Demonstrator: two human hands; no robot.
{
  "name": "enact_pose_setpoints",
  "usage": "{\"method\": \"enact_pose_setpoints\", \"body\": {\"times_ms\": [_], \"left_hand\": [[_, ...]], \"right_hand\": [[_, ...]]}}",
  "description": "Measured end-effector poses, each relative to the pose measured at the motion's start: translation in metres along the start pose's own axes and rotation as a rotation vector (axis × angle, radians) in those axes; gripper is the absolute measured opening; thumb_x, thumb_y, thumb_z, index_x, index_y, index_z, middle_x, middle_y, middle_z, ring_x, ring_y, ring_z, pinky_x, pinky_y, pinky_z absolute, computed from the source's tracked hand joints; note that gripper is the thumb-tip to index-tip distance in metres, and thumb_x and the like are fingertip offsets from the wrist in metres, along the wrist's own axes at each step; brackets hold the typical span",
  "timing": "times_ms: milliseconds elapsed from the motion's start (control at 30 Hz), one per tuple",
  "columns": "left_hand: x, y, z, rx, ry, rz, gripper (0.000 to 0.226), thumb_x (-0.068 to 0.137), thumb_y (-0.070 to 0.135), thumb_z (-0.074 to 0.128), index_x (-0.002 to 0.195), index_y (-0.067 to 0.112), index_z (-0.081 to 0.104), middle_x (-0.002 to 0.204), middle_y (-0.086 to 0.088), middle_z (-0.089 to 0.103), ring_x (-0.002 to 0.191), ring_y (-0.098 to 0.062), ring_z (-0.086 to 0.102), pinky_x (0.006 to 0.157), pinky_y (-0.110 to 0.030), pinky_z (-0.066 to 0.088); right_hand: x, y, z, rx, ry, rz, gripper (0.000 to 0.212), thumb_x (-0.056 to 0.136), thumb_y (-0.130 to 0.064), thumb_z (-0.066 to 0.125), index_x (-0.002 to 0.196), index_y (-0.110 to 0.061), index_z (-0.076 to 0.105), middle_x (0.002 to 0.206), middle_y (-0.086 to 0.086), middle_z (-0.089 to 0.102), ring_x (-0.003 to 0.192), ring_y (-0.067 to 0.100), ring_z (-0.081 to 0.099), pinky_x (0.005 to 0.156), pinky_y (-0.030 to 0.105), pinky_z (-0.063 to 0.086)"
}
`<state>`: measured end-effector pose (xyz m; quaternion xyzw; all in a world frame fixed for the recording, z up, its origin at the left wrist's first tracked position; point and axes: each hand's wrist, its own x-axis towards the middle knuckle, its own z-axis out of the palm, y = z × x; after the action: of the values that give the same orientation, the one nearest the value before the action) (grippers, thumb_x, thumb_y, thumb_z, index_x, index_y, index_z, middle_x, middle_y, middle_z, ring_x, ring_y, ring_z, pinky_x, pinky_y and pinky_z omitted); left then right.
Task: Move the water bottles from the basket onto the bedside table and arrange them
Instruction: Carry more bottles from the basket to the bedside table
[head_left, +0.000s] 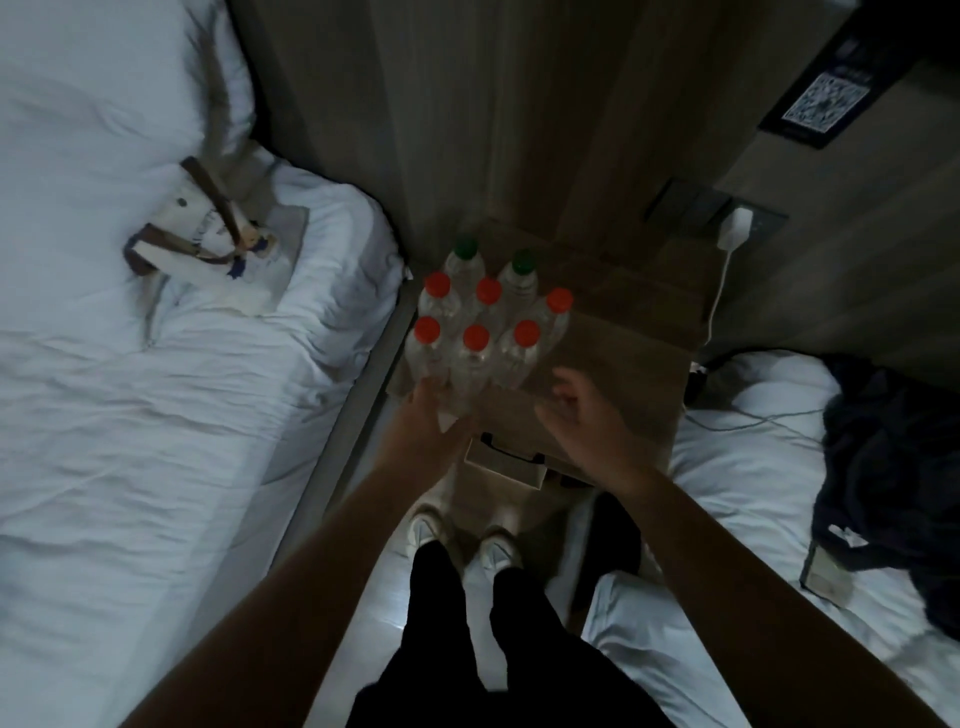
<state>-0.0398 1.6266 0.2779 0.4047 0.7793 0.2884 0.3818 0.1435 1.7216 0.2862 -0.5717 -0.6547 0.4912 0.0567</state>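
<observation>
Eight water bottles stand packed in upright rows at the left of the bedside table, where your left hand touches the front row with uncurled fingers, apparently squaring it, while your right hand hovers loose and empty just beside.

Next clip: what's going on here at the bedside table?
A person stands between two beds at the bedside table. Eight water bottles stand upright in a tight cluster on its left part, six with red caps and two with green caps at the back. The left hand reaches the base of the front-left bottles; whether it grips one is unclear. The right hand hovers just right of the cluster, fingers relaxed, holding nothing.
</observation>
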Motion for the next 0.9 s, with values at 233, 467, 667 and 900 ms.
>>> {"method": "enact_pose_setpoints", "body": {"times_ms": [233,467,667,900], "left_hand": [[-0.061,0.002,0.001,0.071,0.141,-0.100,0.041,0.085,0.038,0.062,0.120,0.017,0.052,0.106,0.008,0.054,0.099,-0.012,0.056,0.080,-0.025,0.038],[-0.121,0.014,0.004,-0.019,0.362,-0.145,0.053,0.085,0.039,0.063,0.128,0.013,0.049,0.123,-0.006,0.059,0.113,-0.020,0.056,0.094,-0.037,0.047],[-0.188,0.016,0.008,-0.073,0.533,-0.198,0.047,0.086,0.037,0.062,0.125,0.015,0.049,0.124,-0.002,0.058,0.116,-0.016,0.054,0.097,-0.033,0.044],[-0.253,-0.005,0.008,-0.089,0.689,-0.346,0.045,0.086,0.032,0.064,0.125,0.013,0.051,0.124,-0.006,0.059,0.115,-0.017,0.055,0.094,-0.031,0.044]], "right_hand": [[-0.029,-0.011,-0.023,-0.037,-0.149,-0.086,0.049,0.090,-0.036,0.060,0.135,-0.033,0.042,0.135,-0.004,0.051,0.123,0.015,0.049,0.096,0.039,0.045],[-0.052,-0.026,-0.027,0.037,-0.226,-0.244,0.043,0.088,-0.028,0.063,0.128,-0.031,0.049,0.126,-0.007,0.054,0.117,0.011,0.051,0.099,0.037,0.045],[-0.073,-0.029,0.000,-0.081,-0.392,-0.385,0.047,0.089,-0.023,0.063,0.133,-0.018,0.048,0.126,-0.001,0.055,0.113,0.012,0.053,0.093,0.026,0.042],[-0.106,-0.054,0.053,-0.220,-0.591,-0.510,0.047,0.088,-0.031,0.062,0.133,-0.027,0.046,0.128,-0.003,0.054,0.113,0.012,0.053,0.099,0.034,0.045]]}}
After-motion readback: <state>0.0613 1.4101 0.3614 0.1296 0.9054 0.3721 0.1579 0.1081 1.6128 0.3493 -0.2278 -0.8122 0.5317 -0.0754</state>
